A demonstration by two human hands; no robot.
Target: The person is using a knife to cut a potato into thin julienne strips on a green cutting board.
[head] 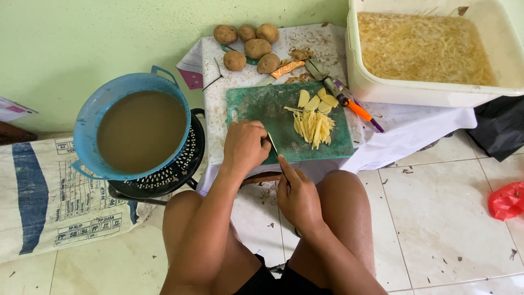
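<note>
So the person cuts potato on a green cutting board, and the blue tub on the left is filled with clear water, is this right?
Not quite. The head view shows the blue tub filled with murky brown water, not clear. The rest holds: potato strips lie on the green cutting board, with the left hand and right hand at its near edge.

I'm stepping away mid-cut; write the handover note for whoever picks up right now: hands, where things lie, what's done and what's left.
Left hand: resting on the near left part of the green cutting board, by the blade.
Right hand: gripping the knife, blade over the board's near edge.
Done: a pile of potato sticks and a few flat slices lie on the board; the white tub at the right already holds many cut strips in water.
Left: six whole potatoes wait beyond the board by the wall.
Blue pot of murky liquid sits at the left.
</note>
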